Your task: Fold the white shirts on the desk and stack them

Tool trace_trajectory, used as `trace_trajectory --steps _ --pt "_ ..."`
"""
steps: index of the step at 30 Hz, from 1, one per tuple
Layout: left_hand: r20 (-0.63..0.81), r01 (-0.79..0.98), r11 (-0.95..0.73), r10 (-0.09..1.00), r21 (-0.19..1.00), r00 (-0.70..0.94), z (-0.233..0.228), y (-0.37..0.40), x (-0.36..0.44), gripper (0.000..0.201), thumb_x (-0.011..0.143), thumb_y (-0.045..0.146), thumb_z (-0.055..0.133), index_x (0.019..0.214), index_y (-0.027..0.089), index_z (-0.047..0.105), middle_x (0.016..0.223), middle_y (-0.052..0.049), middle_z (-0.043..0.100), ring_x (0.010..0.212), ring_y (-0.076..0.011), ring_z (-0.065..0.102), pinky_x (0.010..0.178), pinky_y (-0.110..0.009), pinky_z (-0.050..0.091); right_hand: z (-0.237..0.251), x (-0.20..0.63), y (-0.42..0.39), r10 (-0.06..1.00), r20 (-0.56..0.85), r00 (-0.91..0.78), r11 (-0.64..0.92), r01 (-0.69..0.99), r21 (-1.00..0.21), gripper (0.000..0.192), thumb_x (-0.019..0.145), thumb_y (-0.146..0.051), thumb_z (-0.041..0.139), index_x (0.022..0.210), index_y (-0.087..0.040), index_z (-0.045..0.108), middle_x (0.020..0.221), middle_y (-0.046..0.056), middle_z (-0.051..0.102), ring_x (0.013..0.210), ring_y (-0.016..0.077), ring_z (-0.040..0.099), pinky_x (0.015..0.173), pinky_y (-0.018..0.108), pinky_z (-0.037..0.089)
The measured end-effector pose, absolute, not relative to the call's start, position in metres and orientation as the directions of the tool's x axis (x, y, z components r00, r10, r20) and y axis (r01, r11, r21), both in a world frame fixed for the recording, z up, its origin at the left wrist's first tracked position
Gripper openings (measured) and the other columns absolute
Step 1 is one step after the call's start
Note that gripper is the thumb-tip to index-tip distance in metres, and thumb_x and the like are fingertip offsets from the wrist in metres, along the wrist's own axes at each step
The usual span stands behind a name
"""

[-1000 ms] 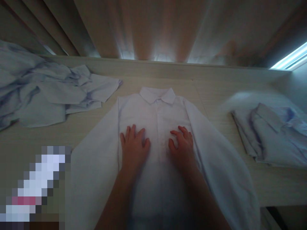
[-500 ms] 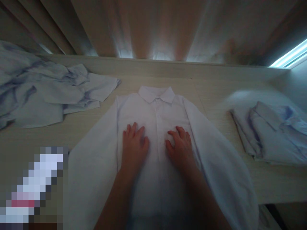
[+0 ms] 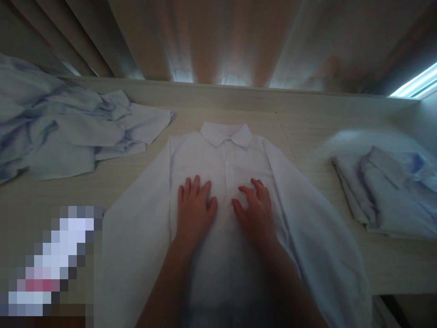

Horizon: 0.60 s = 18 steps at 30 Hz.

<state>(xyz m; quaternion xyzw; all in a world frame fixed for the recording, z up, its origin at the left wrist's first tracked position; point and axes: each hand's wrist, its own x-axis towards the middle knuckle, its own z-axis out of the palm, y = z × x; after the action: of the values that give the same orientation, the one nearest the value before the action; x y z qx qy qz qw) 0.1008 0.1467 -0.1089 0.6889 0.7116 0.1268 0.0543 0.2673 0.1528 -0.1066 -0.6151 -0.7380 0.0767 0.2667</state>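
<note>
A white long-sleeved shirt [image 3: 225, 159] lies flat and front-up on the pale wooden table [image 3: 102, 177], collar at the far end, both sleeves spread down the sides. My left hand [image 3: 193, 207] rests palm-down on the shirt's chest, left of the button line, fingers slightly apart. Just right of the button line, my right hand [image 3: 255, 210] presses flat on the cloth with fingers spread. Neither hand grips anything.
A crumpled heap of pale blue shirts [image 3: 64, 130] lies at the far left. A folded pale blue shirt [image 3: 389, 191] sits at the right. Curtains [image 3: 221, 41] hang behind the table's back ledge. The table's front edge drops off at lower right.
Both hands have slid a little toward the button line, closer to each other, still flat on the shirt. The view has shifted slightly.
</note>
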Motion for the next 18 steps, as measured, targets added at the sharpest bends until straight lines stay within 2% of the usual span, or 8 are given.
trace_trajectory --steps 4,10,14,18 --pt "0.098 0.967 0.019 0.994 0.255 -0.046 -0.1106 0.1478 0.1001 0.047 0.083 0.036 0.046 0.127 0.019 0.051 0.142 -0.016 0.040 0.134 -0.0356 0.028 0.108 -0.057 0.024 -0.1108 0.2693 0.1537 0.963 0.215 -0.161 0.237 0.887 -0.396 0.030 0.083 -0.028 0.052 0.111 -0.018 0.058 0.131 0.017 0.046 0.127 0.0301 0.037 0.105 0.055 0.028" --pt "0.159 0.951 0.013 0.985 0.309 -0.065 -0.1075 0.1466 0.1027 0.046 0.084 0.032 0.044 0.127 0.016 0.050 0.145 -0.016 0.035 0.137 -0.0336 0.023 0.110 -0.055 0.023 -0.1083 0.2700 0.1544 0.966 0.197 -0.166 0.232 0.894 -0.385 0.030 0.082 -0.026 0.053 0.110 -0.018 0.059 0.131 0.016 0.046 0.127 0.0295 0.037 0.106 0.054 0.027" --pt "0.106 0.962 -0.060 0.994 0.267 0.032 -0.1080 0.1472 0.1057 0.046 0.087 0.027 0.037 0.129 0.012 0.047 0.144 -0.015 0.038 0.136 -0.0309 0.026 0.112 -0.053 0.021 -0.1070 0.2705 0.1540 0.961 0.220 -0.165 0.244 0.879 -0.409 0.029 0.081 -0.021 0.052 0.109 -0.018 0.059 0.129 0.016 0.047 0.126 0.0285 0.038 0.106 0.053 0.028" --pt "0.103 0.965 -0.079 0.993 0.250 0.055 -0.1132 0.1481 0.1059 0.047 0.086 0.030 0.040 0.130 0.013 0.046 0.143 -0.015 0.040 0.135 -0.0300 0.029 0.112 -0.052 0.022 -0.1060 0.2714 0.1536 0.950 0.286 -0.122 0.248 0.853 -0.460 0.029 0.081 -0.014 0.047 0.107 -0.017 0.060 0.129 0.015 0.047 0.128 0.0265 0.036 0.106 0.051 0.030"
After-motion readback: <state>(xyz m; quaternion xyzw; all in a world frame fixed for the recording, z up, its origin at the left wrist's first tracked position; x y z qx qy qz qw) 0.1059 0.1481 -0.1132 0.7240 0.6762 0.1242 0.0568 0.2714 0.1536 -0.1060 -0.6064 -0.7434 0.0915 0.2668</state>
